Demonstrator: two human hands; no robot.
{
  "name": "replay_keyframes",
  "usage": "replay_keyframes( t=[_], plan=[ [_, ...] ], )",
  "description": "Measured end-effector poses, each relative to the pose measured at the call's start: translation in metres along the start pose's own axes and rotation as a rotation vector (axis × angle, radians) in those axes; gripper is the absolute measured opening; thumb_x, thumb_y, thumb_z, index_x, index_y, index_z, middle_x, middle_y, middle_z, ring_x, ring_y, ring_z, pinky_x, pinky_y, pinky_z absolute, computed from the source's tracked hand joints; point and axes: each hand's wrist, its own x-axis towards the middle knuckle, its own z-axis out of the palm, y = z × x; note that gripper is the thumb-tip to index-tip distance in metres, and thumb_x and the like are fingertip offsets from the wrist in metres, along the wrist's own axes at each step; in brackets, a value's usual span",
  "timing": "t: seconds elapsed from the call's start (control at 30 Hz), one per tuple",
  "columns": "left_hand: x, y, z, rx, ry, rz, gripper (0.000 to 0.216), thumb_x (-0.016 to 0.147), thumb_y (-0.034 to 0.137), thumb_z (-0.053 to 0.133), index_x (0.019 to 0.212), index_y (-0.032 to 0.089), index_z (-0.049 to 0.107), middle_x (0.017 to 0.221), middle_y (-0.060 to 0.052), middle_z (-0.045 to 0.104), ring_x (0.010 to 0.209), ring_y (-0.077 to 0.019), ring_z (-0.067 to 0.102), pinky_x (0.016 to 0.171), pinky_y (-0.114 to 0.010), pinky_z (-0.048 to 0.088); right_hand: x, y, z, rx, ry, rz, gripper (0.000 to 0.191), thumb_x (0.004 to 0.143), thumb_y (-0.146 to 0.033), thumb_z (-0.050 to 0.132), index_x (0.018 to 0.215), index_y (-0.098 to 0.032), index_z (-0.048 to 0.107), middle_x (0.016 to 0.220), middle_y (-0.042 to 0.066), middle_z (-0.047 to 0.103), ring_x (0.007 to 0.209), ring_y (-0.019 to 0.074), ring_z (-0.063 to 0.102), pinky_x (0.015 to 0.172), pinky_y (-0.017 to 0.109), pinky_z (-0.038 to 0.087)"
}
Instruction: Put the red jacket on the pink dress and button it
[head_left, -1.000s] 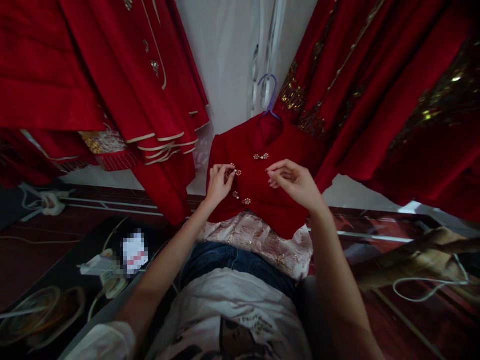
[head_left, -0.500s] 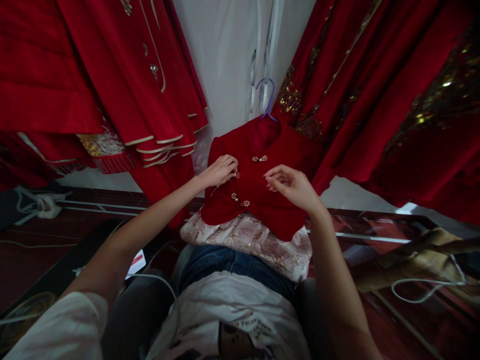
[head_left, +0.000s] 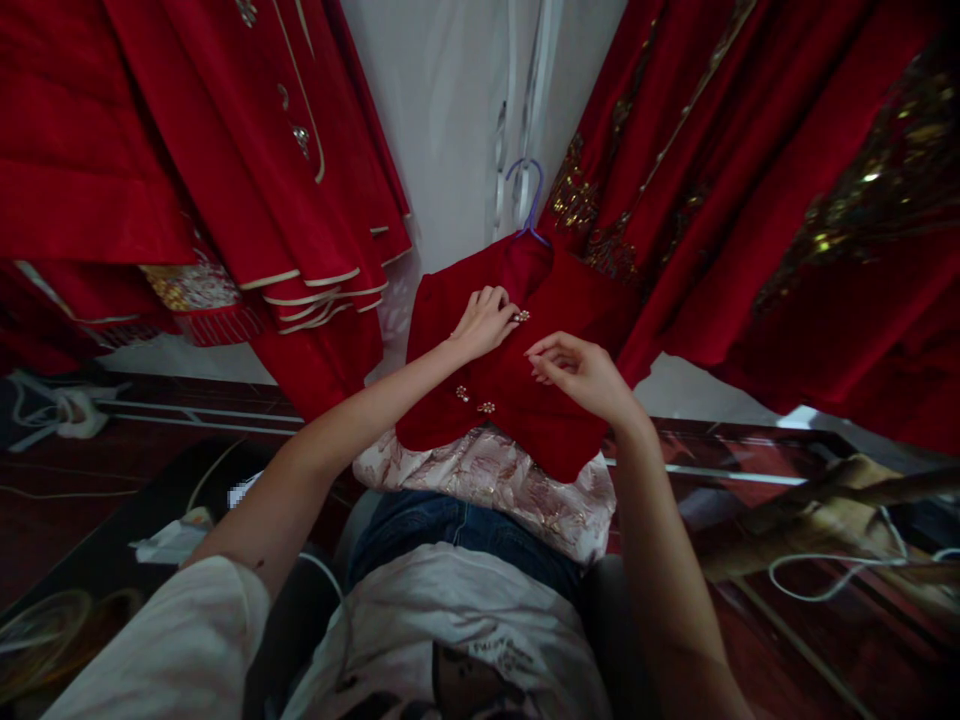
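Note:
A small red jacket (head_left: 570,300) with pearl button clasps lies over my lap on a purple hanger (head_left: 527,195), above a pale floral lining (head_left: 487,480). My left hand (head_left: 486,322) rests on the jacket's chest, fingers curled at the top pearl clasp (head_left: 521,316). My right hand (head_left: 579,372) hovers just right of the placket, thumb and forefinger pinched together; whatever is between them is too small to make out. Two lower clasps (head_left: 474,400) show below my left wrist.
Red embroidered garments hang at the left (head_left: 225,180) and right (head_left: 787,200), with a white wall (head_left: 450,100) between them. Cables and a power strip (head_left: 172,540) lie on the dark floor at the left. A white cord (head_left: 832,585) lies at the right.
My left hand has moved up and to the right, from the middle clasp to the top clasp by the collar. My right hand has stayed nearly still, pinched.

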Motion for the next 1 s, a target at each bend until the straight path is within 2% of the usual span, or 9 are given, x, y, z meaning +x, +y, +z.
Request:
replay_keyframes(
  t=[0.1,0.27,0.43,0.57,0.67,0.77,0.83,0.9,1.0],
  plan=[
    [0.01,-0.001,0.011,-0.019,0.018,-0.033,0.02,0.089,0.031,0.059,0.102,0.018,0.068,0.106,-0.012,0.057,0.108,-0.0298,0.047,0.095,-0.047,0.035,-0.001,0.0,-0.003,-0.03,0.006,0.005,0.021,0.086,-0.036,0.059,0.096,-0.019,0.063,0.079,0.003,0.069,0.069,0.0149,0.068,0.067,0.029,0.057],
    [0.011,-0.006,0.012,-0.133,0.083,-0.063,0.015,0.086,0.031,0.064,0.097,0.023,0.072,0.102,-0.006,0.067,0.105,-0.0249,0.052,0.1,-0.048,0.032,0.001,0.004,-0.003,-0.072,0.022,0.005,0.021,0.086,-0.037,0.058,0.096,-0.02,0.064,0.082,0.003,0.07,0.073,0.0163,0.068,0.069,0.032,0.056],
    [0.014,-0.007,0.014,-0.274,0.162,-0.093,0.011,0.082,0.031,0.07,0.093,0.031,0.074,0.092,0.001,0.073,0.099,-0.0198,0.059,0.115,-0.057,0.013,0.009,0.012,-0.006,-0.283,0.09,-0.116,0.018,0.084,-0.033,0.062,0.098,-0.023,0.067,0.103,0.006,0.068,0.101,0.0221,0.062,0.095,0.042,0.048],
    [0.016,-0.009,0.01,-0.277,0.165,-0.049,0.009,0.082,0.028,0.069,0.089,0.029,0.074,0.086,0.001,0.071,0.092,-0.0188,0.063,0.116,-0.058,0.014,0.033,0.015,-0.007,-0.307,0.206,-0.187,0.022,0.083,-0.034,0.064,0.102,-0.022,0.065,0.11,0.007,0.067,0.113,0.0251,0.056,0.105,0.047,0.039],
    [0.018,-0.007,0.003,-0.144,0.072,0.052,0.015,0.086,0.026,0.061,0.095,0.025,0.073,0.083,0.0,0.07,0.09,-0.0184,0.064,0.114,-0.055,0.022,0.069,0.01,0.004,-0.128,0.314,-0.202,0.031,0.087,-0.039,0.056,0.112,-0.02,0.06,0.119,0.01,0.063,0.115,0.0221,0.056,0.105,0.042,0.041],
    [0.02,-0.003,-0.003,0.063,-0.117,0.152,0.026,0.091,0.025,0.048,0.102,0.016,0.071,0.091,-0.008,0.072,0.09,-0.0206,0.065,0.105,-0.047,0.036,0.103,0.002,0.024,-0.021,0.285,-0.091,0.05,0.091,-0.048,0.047,0.132,-0.019,0.048,0.137,0.012,0.053,0.128,0.0213,0.049,0.11,0.04,0.036],
    [0.021,-0.003,-0.006,0.228,-0.266,0.132,0.033,0.092,0.025,0.042,0.102,0.01,0.07,0.092,-0.015,0.072,0.087,-0.024,0.067,0.092,-0.043,0.043,0.114,-0.002,0.035,-0.119,0.327,0.081,0.067,0.09,-0.051,0.048,0.14,-0.007,0.039,0.145,0.022,0.043,0.137,0.028,0.038,0.114,0.044,0.029],
    [0.022,-0.008,-0.009,0.388,-0.383,0.031,0.035,0.09,0.025,0.042,0.098,0.006,0.07,0.091,-0.021,0.072,0.086,-0.0276,0.067,0.084,-0.041,0.043,0.113,-0.004,0.039,-0.309,0.385,0.249,0.08,0.089,-0.048,0.052,0.142,0.008,0.029,0.146,0.033,0.034,0.14,0.037,0.031,0.114,0.049,0.025],
    [0.025,-0.024,-0.017,0.426,-0.42,-0.112,0.026,0.083,0.02,0.051,0.09,0.006,0.073,0.091,-0.021,0.072,0.097,-0.0312,0.066,0.09,-0.043,0.037,0.098,0.0,0.03,-0.606,0.471,0.366,0.084,0.088,-0.039,0.055,0.141,0.016,0.021,0.14,0.04,0.035,0.132,0.044,0.037,0.108,0.054,0.029]
  ],
)
